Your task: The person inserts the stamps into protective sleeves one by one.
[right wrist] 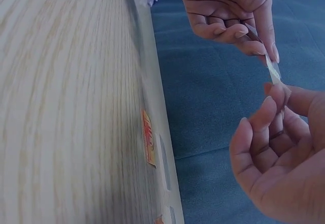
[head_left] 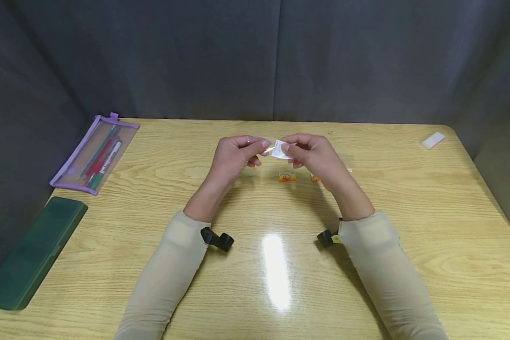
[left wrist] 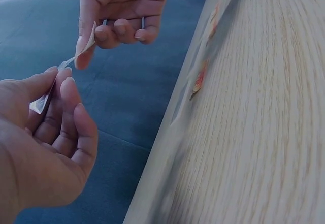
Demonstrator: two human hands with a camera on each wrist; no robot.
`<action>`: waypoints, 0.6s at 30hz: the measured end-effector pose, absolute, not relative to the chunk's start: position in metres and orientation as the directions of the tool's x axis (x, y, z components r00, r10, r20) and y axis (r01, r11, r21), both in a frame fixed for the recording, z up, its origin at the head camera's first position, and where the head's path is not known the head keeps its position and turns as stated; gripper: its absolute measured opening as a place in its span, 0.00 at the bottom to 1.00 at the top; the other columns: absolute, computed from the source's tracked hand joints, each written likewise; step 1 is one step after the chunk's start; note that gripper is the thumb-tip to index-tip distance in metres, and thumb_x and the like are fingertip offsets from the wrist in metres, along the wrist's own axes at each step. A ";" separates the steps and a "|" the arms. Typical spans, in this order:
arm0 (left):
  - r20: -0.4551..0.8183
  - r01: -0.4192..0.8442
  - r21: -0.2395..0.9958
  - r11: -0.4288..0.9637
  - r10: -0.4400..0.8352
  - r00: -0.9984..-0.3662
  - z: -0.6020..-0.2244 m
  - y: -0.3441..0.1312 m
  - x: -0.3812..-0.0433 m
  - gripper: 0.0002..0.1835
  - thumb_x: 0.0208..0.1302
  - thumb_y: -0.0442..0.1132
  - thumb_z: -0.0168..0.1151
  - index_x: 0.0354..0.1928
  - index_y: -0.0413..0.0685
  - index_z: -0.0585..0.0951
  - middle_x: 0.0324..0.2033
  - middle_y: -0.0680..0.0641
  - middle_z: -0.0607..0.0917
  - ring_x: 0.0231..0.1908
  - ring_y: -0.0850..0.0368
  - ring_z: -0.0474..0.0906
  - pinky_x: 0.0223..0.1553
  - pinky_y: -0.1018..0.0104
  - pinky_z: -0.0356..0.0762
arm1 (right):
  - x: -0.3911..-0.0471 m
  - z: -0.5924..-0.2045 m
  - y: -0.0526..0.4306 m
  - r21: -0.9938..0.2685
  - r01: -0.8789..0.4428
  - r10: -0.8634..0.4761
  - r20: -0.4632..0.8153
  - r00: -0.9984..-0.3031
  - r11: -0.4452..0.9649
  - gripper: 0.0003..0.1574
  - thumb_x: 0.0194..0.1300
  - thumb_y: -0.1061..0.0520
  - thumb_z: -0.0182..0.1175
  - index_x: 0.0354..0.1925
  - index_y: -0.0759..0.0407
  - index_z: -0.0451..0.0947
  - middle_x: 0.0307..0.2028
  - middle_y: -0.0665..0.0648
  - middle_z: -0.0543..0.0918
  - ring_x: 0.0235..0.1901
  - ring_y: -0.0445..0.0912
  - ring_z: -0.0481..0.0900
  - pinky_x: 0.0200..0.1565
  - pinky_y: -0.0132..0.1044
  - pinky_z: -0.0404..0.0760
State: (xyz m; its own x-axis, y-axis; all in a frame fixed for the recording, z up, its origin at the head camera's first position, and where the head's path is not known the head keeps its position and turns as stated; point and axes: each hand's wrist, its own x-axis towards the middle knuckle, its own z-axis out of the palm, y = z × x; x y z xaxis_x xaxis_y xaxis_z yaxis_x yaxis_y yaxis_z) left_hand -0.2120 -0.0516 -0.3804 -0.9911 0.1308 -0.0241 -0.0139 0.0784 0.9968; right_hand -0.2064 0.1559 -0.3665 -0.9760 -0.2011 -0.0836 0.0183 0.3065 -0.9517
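Above the far middle of the surface [head_left: 246,293], the left hand [head_left: 236,155] and right hand [head_left: 315,152] pinch opposite ends of a white printed slip [head_left: 278,149], seemingly to hold it taut and steady.

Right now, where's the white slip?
Just right of centre in the head view, the white slip is held between left hand and right hand; a yellow-red card shows just below it.

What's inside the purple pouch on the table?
Through the see-through purple pouch I can see a white marker with a green end, something red and something slim and dark. Anything tucked underneath them is hidden.
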 end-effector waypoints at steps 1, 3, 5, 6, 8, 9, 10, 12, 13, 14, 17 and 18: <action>-0.026 -0.015 0.997 0.080 0.131 -0.991 -0.380 -0.052 -0.212 0.13 0.66 0.44 0.70 0.45 0.43 0.90 0.32 0.48 0.89 0.23 0.61 0.81 0.30 0.71 0.81 | -0.206 -0.367 0.156 -0.952 0.016 -0.198 -0.080 -0.977 0.304 0.15 0.74 0.55 0.59 0.52 0.61 0.83 0.36 0.50 0.83 0.36 0.50 0.78 0.38 0.31 0.80; -0.030 -0.020 0.996 0.082 0.131 -0.991 -0.381 -0.052 -0.212 0.13 0.66 0.44 0.70 0.45 0.43 0.90 0.32 0.47 0.89 0.23 0.61 0.81 0.30 0.71 0.81 | -0.206 -0.367 0.156 -0.955 0.011 -0.192 -0.071 -0.979 0.298 0.14 0.74 0.55 0.60 0.52 0.61 0.83 0.36 0.50 0.83 0.37 0.51 0.79 0.38 0.32 0.80; -0.033 -0.023 0.997 0.077 0.131 -0.991 -0.381 -0.052 -0.212 0.13 0.66 0.44 0.70 0.45 0.43 0.89 0.33 0.46 0.89 0.23 0.61 0.80 0.30 0.71 0.81 | -0.206 -0.367 0.156 -0.956 0.004 -0.190 -0.063 -0.980 0.294 0.14 0.73 0.55 0.60 0.52 0.61 0.83 0.36 0.49 0.84 0.36 0.50 0.78 0.38 0.32 0.81; -0.034 -0.024 0.997 0.074 0.130 -0.991 -0.381 -0.052 -0.212 0.13 0.66 0.44 0.70 0.45 0.43 0.89 0.32 0.46 0.89 0.23 0.61 0.80 0.30 0.71 0.81 | -0.206 -0.367 0.156 -0.957 0.002 -0.190 -0.060 -0.980 0.289 0.14 0.73 0.55 0.60 0.51 0.61 0.83 0.37 0.49 0.84 0.36 0.48 0.78 0.38 0.31 0.81; -0.031 -0.021 0.997 0.073 0.129 -0.991 -0.381 -0.052 -0.213 0.13 0.66 0.44 0.70 0.45 0.43 0.90 0.33 0.46 0.89 0.23 0.61 0.80 0.30 0.71 0.81 | -0.206 -0.367 0.155 -0.959 -0.002 -0.191 -0.055 -0.980 0.284 0.14 0.73 0.55 0.60 0.51 0.61 0.83 0.37 0.49 0.84 0.35 0.47 0.78 0.38 0.32 0.81; -0.027 -0.017 0.997 0.074 0.129 -0.991 -0.381 -0.052 -0.213 0.13 0.66 0.44 0.70 0.45 0.43 0.90 0.33 0.46 0.89 0.23 0.61 0.80 0.30 0.71 0.81 | -0.206 -0.367 0.156 -0.959 -0.004 -0.192 -0.053 -0.980 0.284 0.14 0.74 0.55 0.60 0.51 0.61 0.83 0.37 0.48 0.84 0.35 0.45 0.78 0.38 0.32 0.81; -0.025 -0.015 0.997 0.076 0.128 -0.991 -0.380 -0.052 -0.212 0.12 0.66 0.44 0.70 0.45 0.43 0.90 0.32 0.46 0.89 0.23 0.61 0.80 0.30 0.71 0.81 | -0.206 -0.367 0.156 -0.959 -0.005 -0.192 -0.052 -0.980 0.283 0.14 0.74 0.55 0.60 0.51 0.61 0.83 0.37 0.48 0.84 0.34 0.45 0.78 0.38 0.32 0.81; -0.022 -0.011 0.996 0.083 0.127 -0.992 -0.380 -0.051 -0.212 0.12 0.67 0.44 0.70 0.44 0.44 0.90 0.32 0.47 0.88 0.23 0.61 0.80 0.30 0.71 0.81 | -0.206 -0.367 0.155 -0.960 -0.007 -0.192 -0.050 -0.980 0.281 0.14 0.74 0.55 0.60 0.51 0.61 0.84 0.37 0.49 0.84 0.34 0.44 0.78 0.38 0.32 0.81; -0.021 -0.010 0.996 0.089 0.125 -0.992 -0.380 -0.051 -0.212 0.12 0.67 0.44 0.70 0.44 0.44 0.90 0.32 0.47 0.88 0.23 0.61 0.80 0.30 0.71 0.81 | -0.207 -0.367 0.155 -0.959 -0.007 -0.193 -0.049 -0.980 0.282 0.14 0.74 0.55 0.60 0.51 0.61 0.84 0.37 0.49 0.84 0.34 0.44 0.78 0.38 0.31 0.81; -0.024 -0.012 0.996 0.094 0.123 -0.992 -0.380 -0.051 -0.212 0.12 0.67 0.44 0.70 0.44 0.44 0.90 0.32 0.48 0.88 0.23 0.61 0.80 0.30 0.71 0.81 | -0.207 -0.368 0.156 -0.959 -0.006 -0.192 -0.050 -0.980 0.283 0.14 0.73 0.55 0.60 0.51 0.61 0.84 0.37 0.49 0.84 0.34 0.44 0.78 0.38 0.31 0.81; -0.031 -0.018 0.994 0.107 0.114 -0.993 -0.379 -0.051 -0.212 0.12 0.66 0.44 0.70 0.44 0.44 0.90 0.31 0.48 0.88 0.23 0.61 0.80 0.30 0.71 0.81 | -0.207 -0.368 0.156 -0.958 -0.003 -0.193 -0.055 -0.980 0.286 0.14 0.73 0.55 0.60 0.51 0.62 0.84 0.38 0.49 0.84 0.34 0.44 0.78 0.39 0.31 0.81; -0.033 -0.021 0.994 0.109 0.111 -0.993 -0.379 -0.051 -0.211 0.12 0.66 0.45 0.70 0.44 0.44 0.90 0.31 0.48 0.89 0.23 0.61 0.80 0.30 0.71 0.81 | -0.207 -0.368 0.156 -0.958 -0.002 -0.193 -0.056 -0.980 0.287 0.14 0.73 0.55 0.60 0.51 0.62 0.84 0.38 0.49 0.84 0.34 0.44 0.78 0.39 0.31 0.81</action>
